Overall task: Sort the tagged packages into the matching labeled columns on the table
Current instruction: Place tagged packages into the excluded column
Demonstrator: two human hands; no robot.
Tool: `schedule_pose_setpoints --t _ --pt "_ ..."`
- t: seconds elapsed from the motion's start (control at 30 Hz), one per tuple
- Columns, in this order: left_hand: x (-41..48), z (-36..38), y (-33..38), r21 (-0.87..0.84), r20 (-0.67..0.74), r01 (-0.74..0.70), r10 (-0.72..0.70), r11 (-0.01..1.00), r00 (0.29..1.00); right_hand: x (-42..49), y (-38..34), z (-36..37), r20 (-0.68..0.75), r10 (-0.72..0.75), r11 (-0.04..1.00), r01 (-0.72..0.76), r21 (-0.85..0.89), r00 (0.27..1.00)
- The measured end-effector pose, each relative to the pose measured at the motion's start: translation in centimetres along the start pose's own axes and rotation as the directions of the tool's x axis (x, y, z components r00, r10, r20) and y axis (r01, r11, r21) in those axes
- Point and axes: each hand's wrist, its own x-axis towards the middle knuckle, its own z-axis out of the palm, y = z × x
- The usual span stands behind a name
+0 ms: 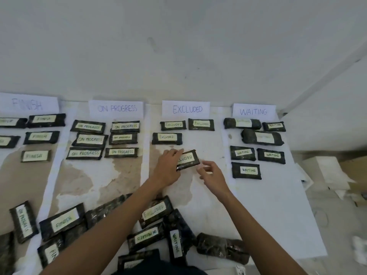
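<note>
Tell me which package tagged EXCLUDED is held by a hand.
The tilted EXCLUDED package in the grip of the left hand; the three above it and the one in the near pile lie unheld.

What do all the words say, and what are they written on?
"FINISH": first paper sign and the tags below.
"ON PROGRESS": second paper sign and the tags below.
"EXCLUDED": third paper sign, tags below, and the held package in the left hand.
"WAITING": fourth paper sign and the tags below.
Near pile: the same four words; several tags too blurred to read.
</note>
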Motion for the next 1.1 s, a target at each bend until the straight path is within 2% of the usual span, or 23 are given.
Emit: schedule_pose_setpoints --t 0.2,0.3,0.53,0.63,0.8,0.9,1.1 --pt "8.4 1.3 1.3 0.044 0.019 -0.101 0.1 0.994 0.995 4.8 1.0 -3.5 -0.095 -0.075 0.982 0.057 -0.18 0.993" --pt "11.2 2.1 1.4 0.05 0.046 -0.146 0.144 0.988 0.989 6.5 1.3 -3.6 -0.079 -0.136 0.962 0.113 -0.247 0.988" --pt "15.0 3.4 0.8 0.127 0.097 -0.196 0.184 0.972 0.978 9.7 1.1 -3.1 -0.051 -0.18 0.922 0.151 -0.357 0.982" --pt "15.2 3.7 0.7 0.162 0.131 -0.219 0.199 0.962 0.971 10.2 1.0 -3.0 -0.053 -0.19 0.918 0.158 -0.364 0.98" --pt "14.0 3.0 0.6 0.163 0.058 -0.203 0.196 0.965 0.979 9.5 0.3 -3.1 -0.026 -0.198 0.912 0.174 -0.372 0.98" --pt "11.9 1.8 0.6 0.137 0.004 -0.208 0.209 0.969 0.978 8.0 -0.6 -3.0 0.034 -0.227 0.899 0.223 -0.377 0.973" --pt "4.7 -0.7 -0.4 0.068 -0.01 -0.152 0.153 0.986 0.988 3.4 -2.4 -2.1 0.155 -0.297 0.873 0.333 -0.356 0.942"
